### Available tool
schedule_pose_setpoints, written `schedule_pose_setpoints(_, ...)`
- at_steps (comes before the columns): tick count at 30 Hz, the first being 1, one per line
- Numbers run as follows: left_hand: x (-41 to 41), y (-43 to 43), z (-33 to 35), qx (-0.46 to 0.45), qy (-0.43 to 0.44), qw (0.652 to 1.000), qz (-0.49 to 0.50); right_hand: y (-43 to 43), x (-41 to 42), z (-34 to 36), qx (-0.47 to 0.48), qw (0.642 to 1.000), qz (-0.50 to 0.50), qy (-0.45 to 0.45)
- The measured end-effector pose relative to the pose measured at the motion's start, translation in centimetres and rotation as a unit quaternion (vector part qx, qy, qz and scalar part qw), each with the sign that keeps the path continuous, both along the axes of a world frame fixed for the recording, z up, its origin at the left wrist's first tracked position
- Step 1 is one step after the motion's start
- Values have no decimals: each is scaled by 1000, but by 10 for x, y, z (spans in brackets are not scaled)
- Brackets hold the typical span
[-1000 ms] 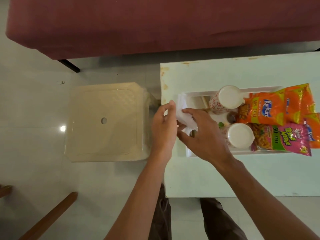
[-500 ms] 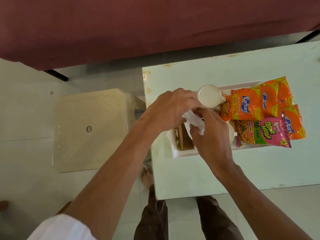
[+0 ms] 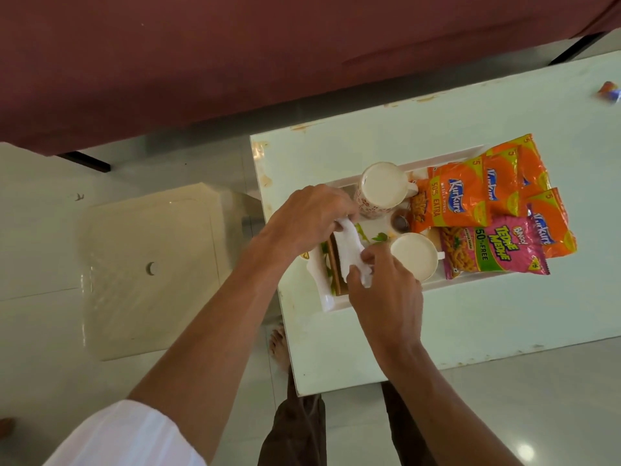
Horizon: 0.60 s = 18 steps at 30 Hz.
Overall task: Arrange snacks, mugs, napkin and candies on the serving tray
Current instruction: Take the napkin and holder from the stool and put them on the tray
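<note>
A white serving tray (image 3: 327,299) lies on the pale table (image 3: 470,317). Two white mugs stand in it: a patterned mug (image 3: 383,189) at the back and a plain mug (image 3: 414,256) nearer me. Orange Kurkure packets (image 3: 477,196) and a pink Tedhe Medhe packet (image 3: 494,250) cover the tray's right part. A small brown candy (image 3: 400,223) sits between the mugs. Both hands hold a white napkin (image 3: 349,250) over the tray's left end: my left hand (image 3: 309,216) pinches its far end, my right hand (image 3: 383,287) pinches its near end.
A cream plastic stool (image 3: 148,267) stands on the tiled floor left of the table. A maroon sofa (image 3: 268,55) runs along the back. A small wrapped candy (image 3: 610,90) lies at the table's far right corner. My feet and trousers show below the table's edge.
The napkin has come from the tray's left rim to above its left end, stretched between both hands. My left hand has moved right, in front of the patterned mug.
</note>
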<state>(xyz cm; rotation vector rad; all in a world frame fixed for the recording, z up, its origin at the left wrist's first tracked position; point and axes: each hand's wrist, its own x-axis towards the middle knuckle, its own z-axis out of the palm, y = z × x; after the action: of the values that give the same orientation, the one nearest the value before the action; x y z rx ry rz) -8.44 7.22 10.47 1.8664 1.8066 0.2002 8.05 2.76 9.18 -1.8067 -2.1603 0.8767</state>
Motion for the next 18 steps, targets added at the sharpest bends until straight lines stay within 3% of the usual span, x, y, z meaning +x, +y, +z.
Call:
schedule_pose_setpoints(5, -5, -2, -16, -29, -12, 999, 17, -6, -2, -8, 3, 998, 14, -55)
schedule_pose_setpoints(18, -8, -7, -44, -80, -79, 990, 83, -2, -6, -24, 4, 999, 15, -38)
